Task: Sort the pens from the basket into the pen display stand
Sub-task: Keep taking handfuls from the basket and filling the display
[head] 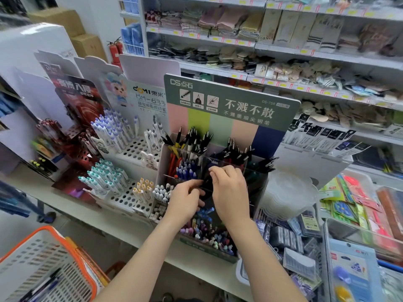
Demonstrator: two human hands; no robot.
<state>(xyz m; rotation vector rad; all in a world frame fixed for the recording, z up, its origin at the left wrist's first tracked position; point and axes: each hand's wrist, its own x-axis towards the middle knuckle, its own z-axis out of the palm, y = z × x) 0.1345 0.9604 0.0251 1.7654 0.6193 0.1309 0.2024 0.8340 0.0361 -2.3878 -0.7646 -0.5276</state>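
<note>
Left hand [187, 201] fingers pinch a dark pen [206, 183] over the stand [161, 164], right hand [229, 192] at its 3 o'clock, grasp unclear; pens probably light, stiff, slippery: grip mid-barrel.

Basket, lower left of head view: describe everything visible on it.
The basket is white plastic with slotted walls and an orange rim, cut off by the frame's lower-left corner. It sits low, below the shelf edge and apart from the pen display stand. A few dark and blue pens lie slanted on its bottom. The left hand and right hand are up at the stand; neither touches it.
</note>
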